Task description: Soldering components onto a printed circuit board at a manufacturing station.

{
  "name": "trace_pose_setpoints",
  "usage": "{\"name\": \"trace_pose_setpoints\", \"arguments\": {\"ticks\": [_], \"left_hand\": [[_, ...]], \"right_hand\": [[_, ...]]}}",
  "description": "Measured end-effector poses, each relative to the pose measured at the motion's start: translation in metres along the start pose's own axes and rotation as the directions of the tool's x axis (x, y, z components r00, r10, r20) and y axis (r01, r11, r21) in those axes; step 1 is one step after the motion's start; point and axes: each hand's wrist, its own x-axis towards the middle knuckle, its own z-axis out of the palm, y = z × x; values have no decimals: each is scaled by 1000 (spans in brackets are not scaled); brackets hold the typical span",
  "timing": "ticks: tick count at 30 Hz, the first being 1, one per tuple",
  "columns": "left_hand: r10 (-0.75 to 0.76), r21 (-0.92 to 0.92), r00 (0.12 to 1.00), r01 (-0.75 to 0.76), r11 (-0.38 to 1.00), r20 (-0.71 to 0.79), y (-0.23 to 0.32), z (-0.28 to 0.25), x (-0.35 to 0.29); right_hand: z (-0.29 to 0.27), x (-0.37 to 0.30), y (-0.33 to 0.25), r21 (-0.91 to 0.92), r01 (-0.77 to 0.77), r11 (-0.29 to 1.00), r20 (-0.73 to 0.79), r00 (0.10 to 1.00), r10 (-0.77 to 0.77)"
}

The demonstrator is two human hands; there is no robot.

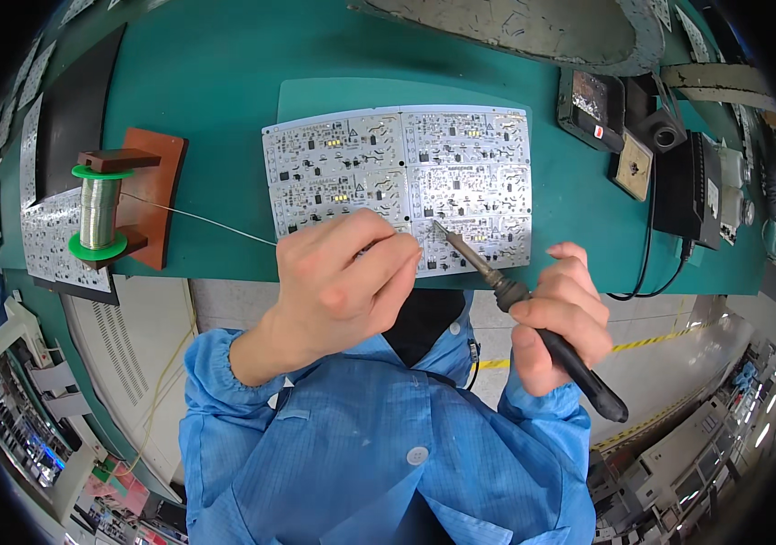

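Observation:
A white panel of circuit boards [406, 173] lies on a green mat [315, 95] on the green bench. My right hand [562, 313] grips a black soldering iron [533, 327], its tip touching the lower middle of the panel. My left hand [343, 282] rests on the panel's near left corner, fingers pinched on a thin solder wire [197, 218]. The wire runs left to a spool [99, 211] with green rims on a brown stand [147, 195].
Another white circuit panel [52, 236] lies at the far left on a black mat. At the right stand a black soldering station [690, 186], an iron holder [665, 136], a sponge tray [631, 163] and a black cable [650, 263]. My blue sleeves fill the lower middle.

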Motion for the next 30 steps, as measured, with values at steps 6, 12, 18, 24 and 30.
{"name": "trace_pose_setpoints", "arguments": {"ticks": [6, 12, 18, 24, 30], "left_hand": [[-6, 24, 1000, 6, 1000, 22, -1, 0, 0], [-17, 43, 998, 15, 999, 54, 0, -2, 2], [-25, 3, 999, 25, 1000, 25, 1, -6, 4], [-52, 1, 999, 52, 999, 1, -3, -6, 4], [-45, 66, 999, 44, 997, 9, -11, -9, 16]], "right_hand": [[2, 3, 0, 1, -7, 1000, 13, 1000, 7], [3, 5, 0, 0, -1, 1000, 11, 1000, 1], [1, 6, 2, 15, 27, 1000, -42, 999, -26], [-2, 7, 4, 15, 11, 1000, -56, 998, -10], [4, 7, 10, -7, -6, 1000, -88, 996, 6]]}}
